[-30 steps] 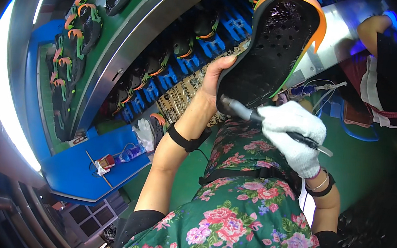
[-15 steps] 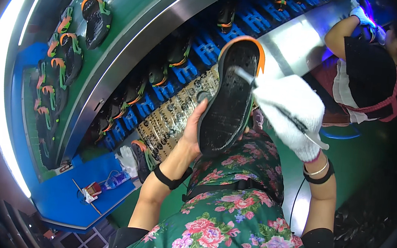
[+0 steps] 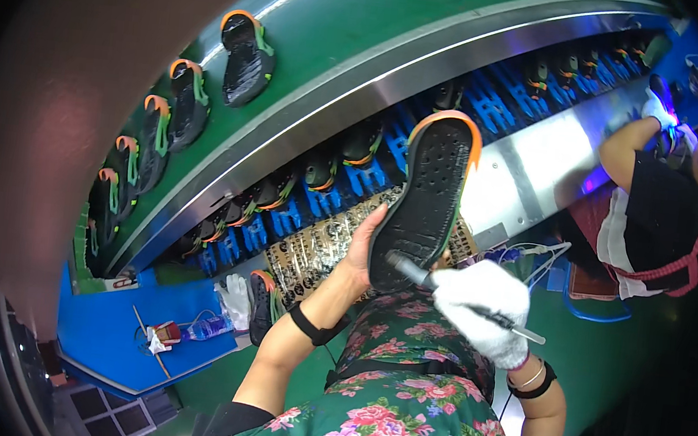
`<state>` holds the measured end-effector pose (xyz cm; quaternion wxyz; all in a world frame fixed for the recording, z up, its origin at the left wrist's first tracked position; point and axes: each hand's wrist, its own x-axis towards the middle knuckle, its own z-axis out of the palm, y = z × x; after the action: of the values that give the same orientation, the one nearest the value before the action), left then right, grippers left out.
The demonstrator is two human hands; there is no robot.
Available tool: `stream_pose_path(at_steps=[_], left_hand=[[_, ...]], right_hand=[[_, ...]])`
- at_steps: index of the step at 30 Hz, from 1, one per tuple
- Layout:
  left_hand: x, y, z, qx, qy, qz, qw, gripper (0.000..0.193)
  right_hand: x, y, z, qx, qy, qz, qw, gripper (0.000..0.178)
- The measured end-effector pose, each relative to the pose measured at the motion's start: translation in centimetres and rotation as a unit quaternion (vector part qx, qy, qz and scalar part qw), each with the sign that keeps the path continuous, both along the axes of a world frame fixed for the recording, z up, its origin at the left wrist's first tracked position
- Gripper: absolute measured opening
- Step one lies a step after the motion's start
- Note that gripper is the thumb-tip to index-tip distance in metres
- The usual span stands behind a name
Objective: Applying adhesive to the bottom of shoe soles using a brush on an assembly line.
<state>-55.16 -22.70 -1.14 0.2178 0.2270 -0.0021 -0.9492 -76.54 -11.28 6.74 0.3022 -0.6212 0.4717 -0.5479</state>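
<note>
A black shoe sole (image 3: 430, 188) with an orange rim at its far end is in front of me, its wet-looking inner face turned up. My bare left hand (image 3: 363, 245) grips it by the left edge near the lower end, the other fingers hidden beneath. In a white knitted glove, my right hand (image 3: 488, 311) is closed around the handle of a brush (image 3: 410, 269). The brush tip touches the inner face of the sole near its lower end.
Several similar soles (image 3: 246, 62) lie on the green conveyor belt (image 3: 335, 25) at upper left. Blue racks (image 3: 281, 215) below it hold more shoe parts. A blue table (image 3: 112, 325) at lower left bears a red cup (image 3: 167, 333) and a white glove (image 3: 236, 300). A co-worker (image 3: 664, 213) sits at right.
The brush has moved from the upper part of the sole down to its lower end. My right hand has come lower and nearer. The whole view has shifted.
</note>
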Motion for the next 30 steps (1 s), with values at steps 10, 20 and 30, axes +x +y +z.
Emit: stream_pose_path(at_steps=[10,20,30], left_hand=[[0.0,-3.3,6.5,-0.213,0.051,0.011,0.976,0.102],[-2.0,-18.7,12.3,-0.25,0.151,0.127,0.948,0.102],[-0.5,-25.9,9.4,-0.092,0.073,0.255,0.96,0.082]], right_hand=[[-2.7,2.1,-2.2,0.203,-0.503,-0.008,0.84,0.017],[-1.5,3.2,-5.7,0.212,-0.569,-0.132,0.783,0.025],[-0.1,4.2,-7.0,0.225,-0.548,-0.146,0.792,0.023]])
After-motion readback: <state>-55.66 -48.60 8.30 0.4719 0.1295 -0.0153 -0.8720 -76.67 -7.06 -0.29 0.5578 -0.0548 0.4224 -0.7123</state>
